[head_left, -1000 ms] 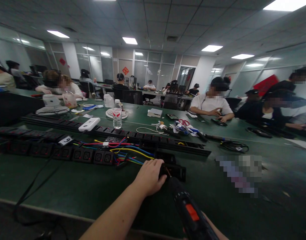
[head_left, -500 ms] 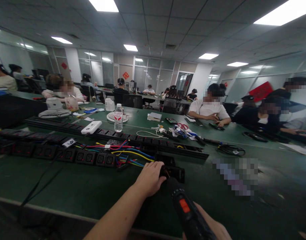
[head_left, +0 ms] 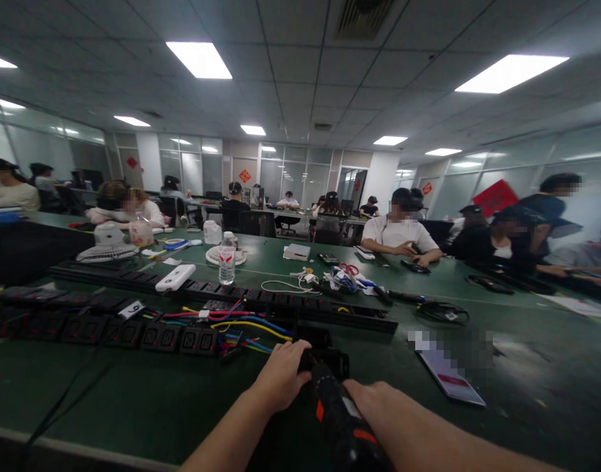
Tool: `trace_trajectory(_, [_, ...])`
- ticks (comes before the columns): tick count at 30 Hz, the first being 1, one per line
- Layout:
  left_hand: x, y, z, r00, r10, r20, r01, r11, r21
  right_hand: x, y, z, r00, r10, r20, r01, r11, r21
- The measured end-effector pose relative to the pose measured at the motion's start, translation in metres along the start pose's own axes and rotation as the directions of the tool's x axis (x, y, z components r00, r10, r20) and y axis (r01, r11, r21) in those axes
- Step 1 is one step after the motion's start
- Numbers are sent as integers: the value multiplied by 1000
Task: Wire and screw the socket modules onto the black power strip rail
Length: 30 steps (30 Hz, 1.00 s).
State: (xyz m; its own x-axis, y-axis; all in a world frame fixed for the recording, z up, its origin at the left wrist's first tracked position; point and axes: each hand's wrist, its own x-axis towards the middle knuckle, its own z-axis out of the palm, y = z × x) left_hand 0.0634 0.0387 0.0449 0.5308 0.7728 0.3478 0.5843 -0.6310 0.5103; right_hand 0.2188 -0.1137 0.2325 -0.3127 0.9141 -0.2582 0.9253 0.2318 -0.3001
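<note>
R hand (head_left: 371,401) wrapped round pwr driver (head_left: 340,414), axis fwd-L to blk housing (head_left: 340,360); L hand (head_left: 283,375), nearer, fingers curled, grips its L end.

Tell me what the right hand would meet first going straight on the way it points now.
Led by its power tool, the right hand would probably meet the black part by the left hand first; whether the tool's tip touches it is unclear.

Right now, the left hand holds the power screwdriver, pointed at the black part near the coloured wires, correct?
Wrong hand: the head view shows the right hand holding the power screwdriver, pointed at the black part near the coloured wires.
</note>
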Motion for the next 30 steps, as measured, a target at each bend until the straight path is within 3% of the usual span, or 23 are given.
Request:
trace_trajectory(6, [-1, 5, -4, 1000, -19, 21, 19, 1000, 14, 11, -1, 9, 999, -35, -6, 34, 988, -148])
trace_trajectory(21, [-1, 1, -1, 1000, -12, 12, 12, 1000, 14, 7, 9, 16, 1000, 19, 20, -16, 989, -149])
trace_trajectory(30, [0, -2, -1, 1000, 19, 24, -19, 1000, 2, 9, 1, 14, 1000, -10, 9, 11, 988, -157])
